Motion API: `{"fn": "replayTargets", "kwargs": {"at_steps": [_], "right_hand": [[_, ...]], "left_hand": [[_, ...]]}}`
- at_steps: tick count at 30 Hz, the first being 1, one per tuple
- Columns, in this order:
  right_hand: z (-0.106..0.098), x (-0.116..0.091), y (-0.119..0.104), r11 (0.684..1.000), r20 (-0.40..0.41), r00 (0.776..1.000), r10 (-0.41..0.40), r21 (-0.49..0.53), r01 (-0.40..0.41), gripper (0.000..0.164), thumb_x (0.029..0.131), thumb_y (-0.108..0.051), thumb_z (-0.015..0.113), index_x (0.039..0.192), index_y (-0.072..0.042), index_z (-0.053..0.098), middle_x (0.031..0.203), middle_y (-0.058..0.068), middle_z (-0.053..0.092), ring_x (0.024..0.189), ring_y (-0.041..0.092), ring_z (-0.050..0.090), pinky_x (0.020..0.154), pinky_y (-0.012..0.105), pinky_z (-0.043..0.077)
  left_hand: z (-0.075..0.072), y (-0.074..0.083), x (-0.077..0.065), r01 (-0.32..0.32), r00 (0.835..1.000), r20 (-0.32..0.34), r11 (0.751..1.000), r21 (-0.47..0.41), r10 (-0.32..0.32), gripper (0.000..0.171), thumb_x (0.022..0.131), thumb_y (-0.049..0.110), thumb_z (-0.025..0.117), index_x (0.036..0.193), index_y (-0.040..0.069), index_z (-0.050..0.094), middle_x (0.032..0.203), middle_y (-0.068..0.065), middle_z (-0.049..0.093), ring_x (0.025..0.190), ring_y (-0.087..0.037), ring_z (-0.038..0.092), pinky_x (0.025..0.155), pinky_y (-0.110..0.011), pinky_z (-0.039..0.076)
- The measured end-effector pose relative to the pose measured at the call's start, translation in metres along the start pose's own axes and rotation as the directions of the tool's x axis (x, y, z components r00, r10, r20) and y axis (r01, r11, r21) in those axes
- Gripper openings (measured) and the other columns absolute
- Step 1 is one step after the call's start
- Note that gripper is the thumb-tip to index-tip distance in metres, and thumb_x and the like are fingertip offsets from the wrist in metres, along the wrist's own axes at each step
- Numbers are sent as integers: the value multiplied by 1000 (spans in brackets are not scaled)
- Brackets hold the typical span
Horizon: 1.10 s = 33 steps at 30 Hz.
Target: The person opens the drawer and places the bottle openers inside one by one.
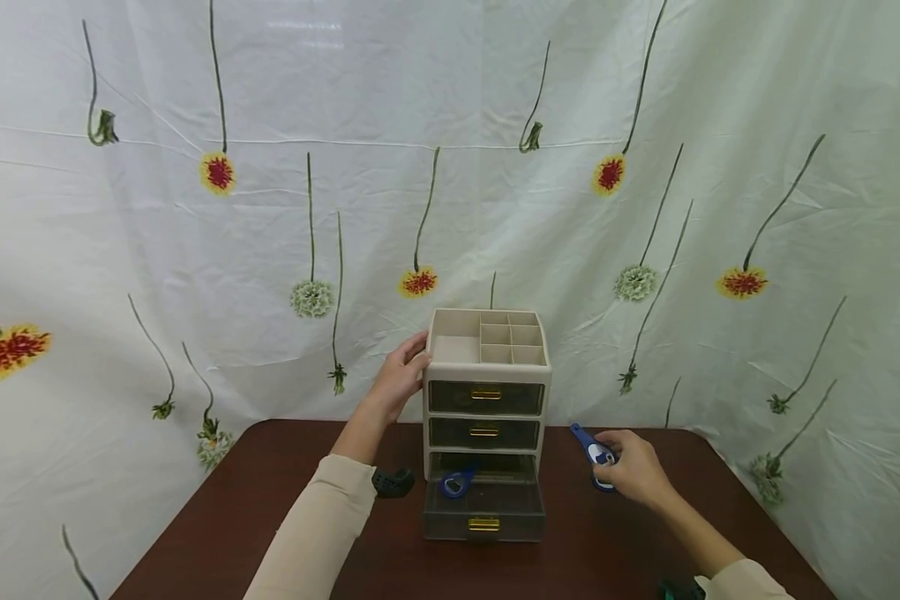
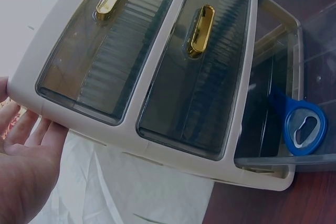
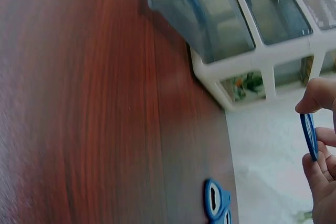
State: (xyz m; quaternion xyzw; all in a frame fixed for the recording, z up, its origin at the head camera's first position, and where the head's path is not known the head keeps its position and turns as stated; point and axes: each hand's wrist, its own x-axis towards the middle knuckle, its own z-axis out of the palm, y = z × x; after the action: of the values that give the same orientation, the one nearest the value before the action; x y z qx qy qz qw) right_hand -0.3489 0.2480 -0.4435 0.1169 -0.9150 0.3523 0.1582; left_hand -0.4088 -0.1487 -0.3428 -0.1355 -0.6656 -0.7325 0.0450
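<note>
A cream desktop organizer [image 1: 486, 372] with dark see-through drawers and gold handles stands on the table. Its bottom drawer [image 1: 484, 525] is pulled out and holds a blue bottle opener [image 2: 306, 127] with a metal insert. My left hand [image 1: 399, 379] rests its fingers against the organizer's left side near the top. To the right of the organizer, my right hand [image 1: 637, 472] pinches a thin blue object [image 3: 310, 136], seen edge-on, between thumb and fingers. Another blue piece [image 3: 214, 200] with pale-rimmed openings lies on the table below that hand; its kind cannot be made out.
The organizer's top has open compartments [image 1: 512, 333]. A dark item [image 1: 393, 483] shows beside my left sleeve, perhaps a wrist strap. The dark red-brown table [image 1: 285, 500] backs onto a white flower-print curtain [image 1: 360, 100]. The pulled-out drawer juts toward me.
</note>
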Motion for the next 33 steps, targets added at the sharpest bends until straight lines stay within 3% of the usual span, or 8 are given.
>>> {"fn": "replayTargets", "kwargs": {"at_steps": [12,16,20,25,30,33], "right_hand": [[20,-8,-29,994,73,993,-88,64,84,43,74,0,81,116,2,73,109,13,64,90,25,66,74,38,56],[25,-8,-41,986,109,981,-158,67,152,42,73,-2,82,114,0,74,109,10,65,90,21,65,77,38,57],[31,-5,-52,963,149,953,-263,97,251,41,74,-2,82,114,0,74,108,7,64,91,19,64,78,36,58],[44,1,-66,923,209,901,-379,159,351,42,75,-2,81,117,0,73,110,5,62,94,18,63,82,35,58],[63,9,-81,888,266,849,-456,194,416,43,75,-2,79,118,-3,73,113,2,62,96,19,61,84,33,57],[75,12,-88,879,288,831,-475,200,433,43,76,-2,79,119,-3,73,113,2,62,95,17,60,82,30,56]], "left_hand": [[-1,0,-2,3,1000,0,1000,-6,-3,55,110,8,46,163,6,31,164,-15,32,144,-34,38,113,-58,35],[0,0,-1,11,1000,-3,1000,-4,-11,55,110,9,47,163,7,31,164,-14,32,144,-33,38,113,-58,35],[-1,0,-1,8,1000,-11,1000,-8,-8,54,110,9,47,162,7,33,163,-14,33,144,-32,38,113,-57,36],[-1,0,0,7,1000,-12,1000,-13,-7,54,110,8,48,162,7,34,163,-14,34,143,-33,39,113,-57,36],[-1,0,1,8,1000,-10,1000,-18,-8,54,110,8,47,162,6,33,163,-14,34,144,-32,38,113,-57,35],[1,0,1,5,1000,-9,1000,-23,-5,54,110,7,47,162,7,33,163,-14,34,144,-32,38,113,-57,36]]}}
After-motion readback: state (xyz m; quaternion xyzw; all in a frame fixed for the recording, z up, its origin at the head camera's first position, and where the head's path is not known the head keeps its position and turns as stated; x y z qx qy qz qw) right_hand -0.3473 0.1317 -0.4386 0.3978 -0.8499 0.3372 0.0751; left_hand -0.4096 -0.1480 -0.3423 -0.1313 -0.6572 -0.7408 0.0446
